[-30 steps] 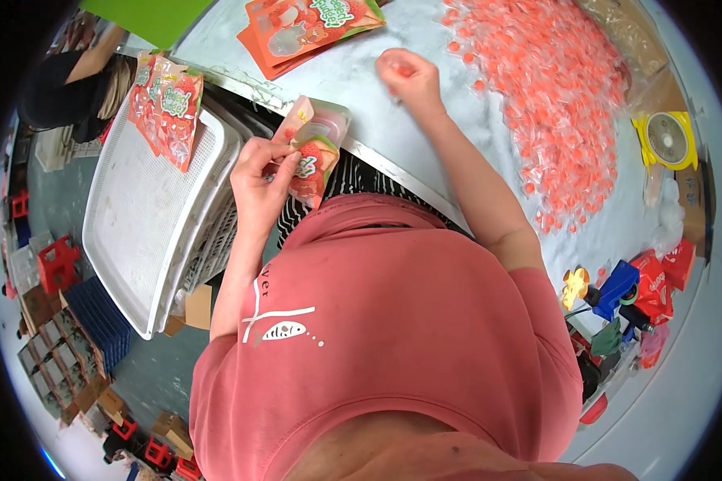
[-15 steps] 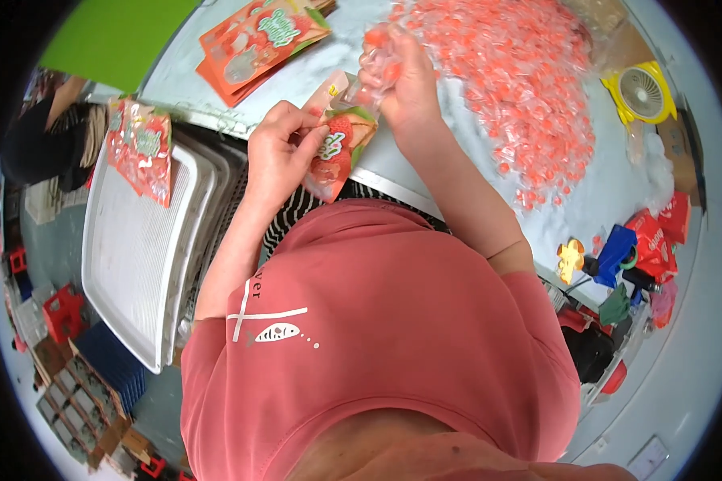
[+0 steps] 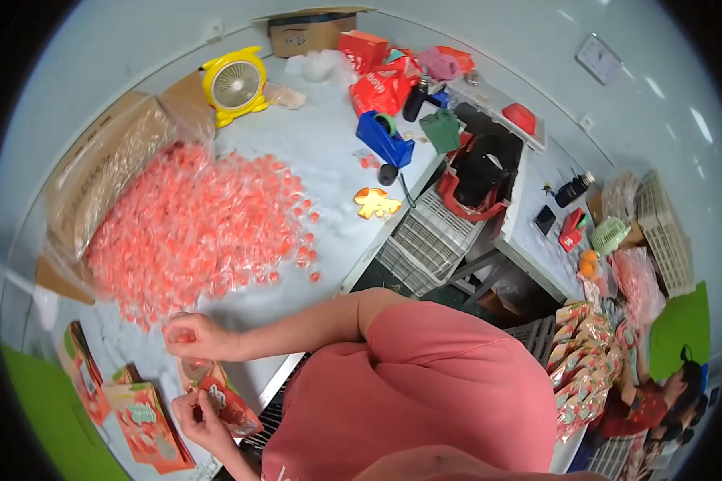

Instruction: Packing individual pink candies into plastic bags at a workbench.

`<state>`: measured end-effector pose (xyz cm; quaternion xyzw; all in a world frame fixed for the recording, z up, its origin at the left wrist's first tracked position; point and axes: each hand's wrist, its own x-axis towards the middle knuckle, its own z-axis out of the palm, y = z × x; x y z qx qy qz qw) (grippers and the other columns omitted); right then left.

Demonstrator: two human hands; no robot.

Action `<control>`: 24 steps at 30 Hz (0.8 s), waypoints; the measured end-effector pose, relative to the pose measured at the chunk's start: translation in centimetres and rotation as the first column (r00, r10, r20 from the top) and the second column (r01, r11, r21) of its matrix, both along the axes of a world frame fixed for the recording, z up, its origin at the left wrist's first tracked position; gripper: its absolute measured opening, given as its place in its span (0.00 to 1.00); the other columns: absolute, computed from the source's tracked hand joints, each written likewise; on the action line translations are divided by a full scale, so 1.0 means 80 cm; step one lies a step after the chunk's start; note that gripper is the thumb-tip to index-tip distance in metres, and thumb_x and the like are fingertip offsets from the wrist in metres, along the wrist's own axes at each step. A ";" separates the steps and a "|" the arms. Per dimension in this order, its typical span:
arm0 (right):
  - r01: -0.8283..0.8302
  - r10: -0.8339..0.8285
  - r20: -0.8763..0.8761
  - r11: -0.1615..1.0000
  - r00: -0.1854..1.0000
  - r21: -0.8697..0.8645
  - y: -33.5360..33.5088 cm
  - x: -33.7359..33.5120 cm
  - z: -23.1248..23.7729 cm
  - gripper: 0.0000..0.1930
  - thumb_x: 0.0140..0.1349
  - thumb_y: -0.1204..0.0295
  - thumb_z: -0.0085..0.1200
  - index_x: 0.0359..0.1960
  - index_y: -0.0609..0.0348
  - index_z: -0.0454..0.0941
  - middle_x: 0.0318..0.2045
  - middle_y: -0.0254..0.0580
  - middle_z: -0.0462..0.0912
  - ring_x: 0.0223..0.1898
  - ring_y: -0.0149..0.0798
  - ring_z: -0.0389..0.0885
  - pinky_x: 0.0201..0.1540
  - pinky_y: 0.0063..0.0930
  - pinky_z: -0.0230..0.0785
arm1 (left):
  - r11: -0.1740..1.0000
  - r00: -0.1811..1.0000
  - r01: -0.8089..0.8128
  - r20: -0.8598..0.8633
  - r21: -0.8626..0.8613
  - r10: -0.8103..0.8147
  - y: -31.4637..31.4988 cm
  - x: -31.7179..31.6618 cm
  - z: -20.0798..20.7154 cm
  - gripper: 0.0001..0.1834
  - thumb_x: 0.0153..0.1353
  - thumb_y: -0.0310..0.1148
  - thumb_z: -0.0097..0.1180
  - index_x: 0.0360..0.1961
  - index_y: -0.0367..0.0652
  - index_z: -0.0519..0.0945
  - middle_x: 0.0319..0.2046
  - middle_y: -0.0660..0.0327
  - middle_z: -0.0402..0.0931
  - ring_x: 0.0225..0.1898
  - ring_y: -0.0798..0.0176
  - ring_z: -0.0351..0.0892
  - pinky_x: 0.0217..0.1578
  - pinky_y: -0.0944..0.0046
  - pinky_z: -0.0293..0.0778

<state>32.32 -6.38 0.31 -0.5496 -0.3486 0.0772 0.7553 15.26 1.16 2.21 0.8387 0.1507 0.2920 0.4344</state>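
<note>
My left hand [image 3: 203, 425] pinches the upper edge of a red printed pouch [image 3: 239, 414] at the near edge of the table. Just above the pouch's mouth is my right hand [image 3: 199, 337], its fingers curled round small wrapped red candies; only a bit of red shows between them. Something clear lies at the pouch's opening, too small to make out. Beyond my right hand spreads a big heap of the same wrapped red candies [image 3: 200, 224]. Flat printed pouches [image 3: 140, 429] lie in a stack beside my left hand, with more pouches [image 3: 83, 377] farther left.
A plastic-lined carton [image 3: 108, 172] borders the heap. Behind stand a yellow fan [image 3: 237, 84], a blue tape dispenser [image 3: 383, 140] and red bags [image 3: 383, 90]. Filled pouches [image 3: 582, 373] are piled at right, near another person [image 3: 646, 405]. A grey crate [image 3: 433, 232] stands beside the table.
The view has swung to the right, bringing the side table and filled pouches into sight. My left hand still holds the pouch; my right hand stays closed near its mouth.
</note>
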 end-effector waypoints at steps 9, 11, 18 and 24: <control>0.002 -0.003 -0.032 0.998 0.999 -0.056 -0.014 -0.002 -0.006 0.07 0.55 0.72 0.62 0.31 0.62 0.77 0.31 0.35 0.76 0.36 0.28 0.75 0.38 0.25 0.69 | 0.997 0.997 0.049 0.057 -0.052 -0.046 0.001 0.009 -0.015 0.04 0.62 0.21 0.58 0.31 0.32 0.75 0.31 0.61 0.67 0.34 0.65 0.68 0.38 0.66 0.69; -0.074 0.066 -0.148 0.996 0.987 -0.047 -0.018 -0.005 0.003 0.08 0.54 0.71 0.61 0.29 0.62 0.77 0.28 0.35 0.76 0.37 0.29 0.76 0.38 0.27 0.69 | 0.998 0.998 0.032 0.052 -0.050 -0.029 0.003 0.008 -0.014 0.05 0.62 0.21 0.58 0.31 0.32 0.75 0.31 0.61 0.67 0.34 0.66 0.68 0.38 0.66 0.69; -0.307 0.302 -0.215 0.952 0.929 0.012 -0.005 -0.027 0.000 0.07 0.61 0.70 0.60 0.30 0.59 0.77 0.35 0.33 0.76 0.34 0.27 0.76 0.37 0.24 0.70 | 0.992 0.989 -0.127 0.077 0.007 0.126 0.007 -0.016 -0.022 0.02 0.59 0.21 0.61 0.31 0.34 0.80 0.28 0.60 0.74 0.32 0.64 0.72 0.36 0.64 0.72; -0.398 0.396 -0.302 0.916 0.867 0.057 -0.013 -0.018 -0.005 0.08 0.66 0.72 0.50 0.31 0.60 0.77 0.31 0.32 0.77 0.33 0.25 0.75 0.37 0.20 0.70 | 0.987 0.984 -0.158 0.082 -0.022 0.160 -0.014 -0.015 -0.002 0.04 0.57 0.22 0.63 0.34 0.35 0.82 0.30 0.57 0.77 0.30 0.62 0.77 0.32 0.67 0.72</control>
